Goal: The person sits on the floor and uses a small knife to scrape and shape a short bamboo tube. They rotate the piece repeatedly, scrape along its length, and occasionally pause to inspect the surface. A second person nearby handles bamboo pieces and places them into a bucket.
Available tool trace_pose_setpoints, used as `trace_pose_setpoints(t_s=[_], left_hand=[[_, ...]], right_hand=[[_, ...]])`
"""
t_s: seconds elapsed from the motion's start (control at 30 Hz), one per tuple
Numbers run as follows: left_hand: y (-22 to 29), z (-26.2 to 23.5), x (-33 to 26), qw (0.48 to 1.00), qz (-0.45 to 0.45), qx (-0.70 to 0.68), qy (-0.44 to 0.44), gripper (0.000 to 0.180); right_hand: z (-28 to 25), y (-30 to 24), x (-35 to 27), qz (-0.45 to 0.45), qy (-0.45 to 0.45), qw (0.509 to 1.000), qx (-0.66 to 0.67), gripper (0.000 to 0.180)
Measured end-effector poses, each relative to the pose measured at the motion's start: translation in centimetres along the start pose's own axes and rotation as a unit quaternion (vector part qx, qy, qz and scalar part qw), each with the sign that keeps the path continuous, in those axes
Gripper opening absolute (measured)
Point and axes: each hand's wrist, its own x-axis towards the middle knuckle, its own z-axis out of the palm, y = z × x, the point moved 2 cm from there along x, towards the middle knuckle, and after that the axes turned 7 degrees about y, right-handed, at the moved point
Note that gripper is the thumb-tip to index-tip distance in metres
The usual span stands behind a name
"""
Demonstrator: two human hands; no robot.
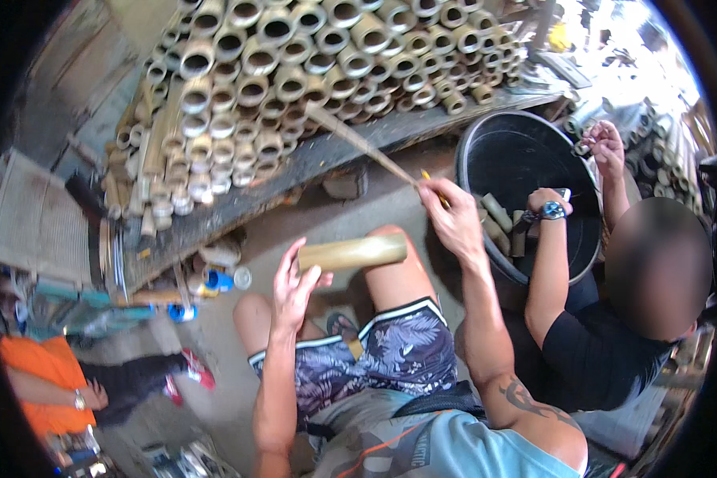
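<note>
My left hand (pixel 291 288) grips one end of a short bamboo tube (pixel 354 251), its fingers and thumb around the end. The tube lies nearly level above my knees. To the right of it, my right hand (pixel 454 217) is closed on a flat bamboo stick (pixel 364 146), which points up and left toward the stacked tubes. A yellow pencil (pixel 426 174) pokes out of the same hand. Stick and tube are apart from each other.
Many cut bamboo tubes (pixel 276 87) are stacked on a dark wooden bench (pixel 327 159) ahead. A black tub (pixel 526 127) holds several bamboo pieces (pixel 497 213); a co-worker's hand (pixel 548 201) reaches into it. Another person in orange (pixel 44 374) is at left. Blue cans (pixel 217 280) lie below the bench.
</note>
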Motion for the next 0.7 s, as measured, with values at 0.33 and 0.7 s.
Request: trace_pose_setpoints(t_s=[0.33,0.7], left_hand=[[-0.2,0.5,0.9,1.000,0.021,-0.012,-0.016,0.062],[-0.3,0.1,1.6,0.999,0.021,-0.010,-0.025,0.065]], right_hand=[[-2.1,-1.9,-4.9,-0.001,-0.222,0.972,-0.075,0.020],[-1.7,-1.3,-3.7,-0.024,-0.241,0.967,-0.080,0.019]])
